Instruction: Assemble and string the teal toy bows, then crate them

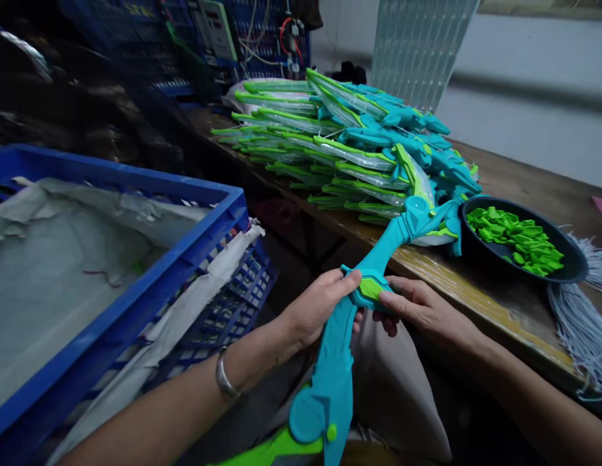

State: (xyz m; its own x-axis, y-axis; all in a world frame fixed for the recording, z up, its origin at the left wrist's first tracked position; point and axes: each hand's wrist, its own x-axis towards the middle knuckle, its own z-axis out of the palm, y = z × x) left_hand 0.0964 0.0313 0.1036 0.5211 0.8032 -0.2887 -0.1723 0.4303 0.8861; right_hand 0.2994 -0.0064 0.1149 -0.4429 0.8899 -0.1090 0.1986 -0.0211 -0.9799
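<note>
A turquoise plastic toy bow with lime-green parts slants across my lap. My left hand grips it at the middle, with the thumb on top at the left edge of the centre block. On the other side, my right hand has its thumb by the lime-green hexagonal piece set in that block, with fingers curled beneath. The bow's upper end overlaps a big pile of similar toy bows on the bench. Its lower end runs out of the bottom of the view.
A blue plastic crate lined with pale sheeting stands at the left. On the wooden bench, a dark round basin holds many small lime-green pieces, with bundles of pale strings beside it. Blue racks with wiring stand behind.
</note>
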